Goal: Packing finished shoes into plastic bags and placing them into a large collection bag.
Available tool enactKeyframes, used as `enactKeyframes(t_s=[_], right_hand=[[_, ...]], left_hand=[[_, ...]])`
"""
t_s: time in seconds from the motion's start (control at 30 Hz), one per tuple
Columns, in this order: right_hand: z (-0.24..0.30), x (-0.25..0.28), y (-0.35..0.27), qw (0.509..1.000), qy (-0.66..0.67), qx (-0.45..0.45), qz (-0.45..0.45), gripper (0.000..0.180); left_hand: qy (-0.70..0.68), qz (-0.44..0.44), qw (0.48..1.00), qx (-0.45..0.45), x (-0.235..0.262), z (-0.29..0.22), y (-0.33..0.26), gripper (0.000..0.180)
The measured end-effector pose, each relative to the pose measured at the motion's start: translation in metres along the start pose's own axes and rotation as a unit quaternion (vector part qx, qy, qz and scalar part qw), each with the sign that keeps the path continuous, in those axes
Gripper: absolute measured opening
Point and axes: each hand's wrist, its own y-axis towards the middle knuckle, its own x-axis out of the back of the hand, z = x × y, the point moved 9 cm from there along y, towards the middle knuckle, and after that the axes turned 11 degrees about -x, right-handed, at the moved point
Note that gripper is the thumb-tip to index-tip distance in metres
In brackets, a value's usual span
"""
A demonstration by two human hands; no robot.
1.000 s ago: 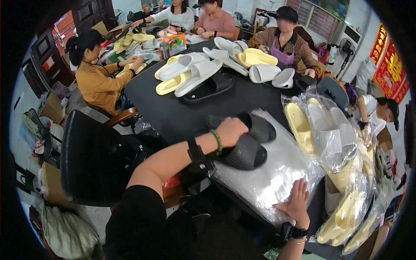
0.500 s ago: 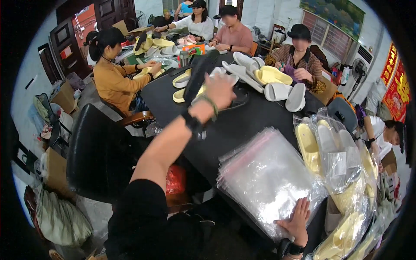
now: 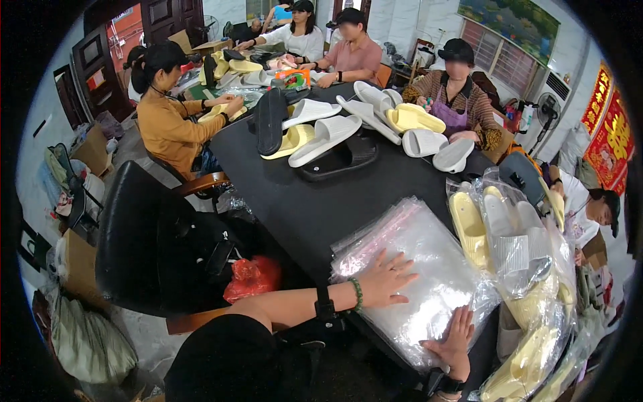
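The left hand point(image 3: 383, 278) lies palm down, fingers point(image 3: 400, 262) spread flat and holding nothing, on the near left part of a stack of clear plastic bags point(image 3: 429, 281). The right hand point(image 3: 455, 338) rests on the near edge of the same stack, fingers loosely spread, also pinching nothing. A green bead bracelet point(image 3: 357, 293) and a black wristband point(image 3: 324, 303) circle the left wrist.

The bags lie at the near corner of a black table point(image 3: 301, 201), their edge overhanging slightly. Just right of the stack, touching it, is a heap of bagged pale yellow slippers point(image 3: 509, 241) that runs down the table's right side and crowds the right hand.

Well beyond the hands, across a bare stretch of table, loose slippers lie in a pile: a black pair point(image 3: 338, 159), a white one point(image 3: 325, 139) overlapping a yellow one point(image 3: 289, 141), and a black one point(image 3: 270, 119) propped upright. More white and yellow slippers point(image 3: 415, 124) lie near the far right edge.

Four other people sit around the far end: one in a mustard top point(image 3: 167, 124) at left, two at the head of the table, and one in a striped top point(image 3: 455, 100) at right. A fifth person point(image 3: 589, 208) bends low at the right edge. A black chair point(image 3: 154, 241) stands left of the table, with a red bag point(image 3: 251, 278) beside it.
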Motion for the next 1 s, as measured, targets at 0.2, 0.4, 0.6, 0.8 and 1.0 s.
enactKeyframes(t_s=[0.2, 0.4, 0.6, 0.8, 1.0], right_hand=[[0.0, 0.002, -0.001, 1.0, 0.002, 0.001, -0.005, 0.153], [-0.003, 0.007, -0.006, 1.0, 0.011, -0.012, -0.008, 0.154], [0.023, 0.025, 0.001, 0.999, 0.01, 0.009, -0.037, 0.139], [0.001, 0.045, -0.021, 0.987, 0.138, 0.044, -0.072, 0.117], [-0.02, 0.171, -0.099, 0.915, 0.071, -0.012, -0.396, 0.079]], left_hand=[[0.014, 0.018, 1.0, 0.003, -0.002, -0.001, -0.007, 0.069], [0.026, 0.033, 0.999, 0.016, 0.003, 0.007, -0.009, 0.068], [0.033, 0.0, 0.999, 0.005, 0.017, 0.016, -0.011, 0.067], [0.042, 0.035, 0.998, -0.012, 0.018, 0.002, -0.001, 0.071], [0.039, 0.036, 0.999, 0.003, 0.016, 0.002, -0.007, 0.07]])
